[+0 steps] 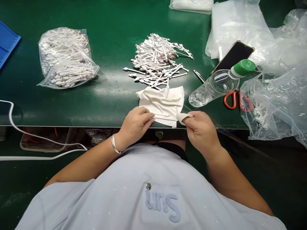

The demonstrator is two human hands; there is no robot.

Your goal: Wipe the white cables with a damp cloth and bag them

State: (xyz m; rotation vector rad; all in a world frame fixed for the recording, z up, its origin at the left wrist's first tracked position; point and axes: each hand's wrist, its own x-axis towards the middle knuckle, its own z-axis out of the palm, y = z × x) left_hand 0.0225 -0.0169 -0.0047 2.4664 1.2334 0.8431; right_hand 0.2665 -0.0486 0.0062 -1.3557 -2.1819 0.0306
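Note:
My left hand (138,123), with a silver bracelet at the wrist, pinches one end of a thin white cable (163,115) at the table's front edge. The cable lies across a creased white cloth (161,99). To the right of the cloth, my right hand (200,129) is closed on a small folded piece of white cloth (182,117) that covers its fingertips. Just beyond the large cloth is a loose pile of short white cables (155,57) with connectors.
A clear bag of cables (66,57) lies at the left, near a blue tray (7,43). On the right are a green-capped bottle (213,88), a phone (233,56), a pen (199,76), red-handled scissors (230,100) and plastic bags (275,105).

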